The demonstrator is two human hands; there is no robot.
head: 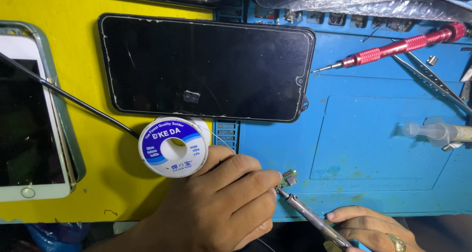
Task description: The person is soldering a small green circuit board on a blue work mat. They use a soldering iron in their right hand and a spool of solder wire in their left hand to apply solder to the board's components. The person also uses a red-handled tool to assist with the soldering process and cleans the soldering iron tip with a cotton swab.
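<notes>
Two hands at mat's (373, 134) near edge. Left hand (216, 208) curled, fingertips pinching small circuit board (288, 179). Right hand (371, 227) closed round soldering iron (309, 213), tip touching board. Solder spool (173, 147) just beside left hand, below dark phone (206, 68).

Left hand (216, 208) pinches small board (289, 179); right hand (368, 227) grips soldering iron (309, 215).

Two bare hands show along the bottom edge of the frame. The left hand (216, 208), at bottom centre, is uncovered as far as the wrist, with no sleeve, glove or watch in sight. The right hand (371, 227), at the bottom right and partly cut off by the edge, wears a chunky gold-coloured ring (397, 242) on one finger.
</notes>
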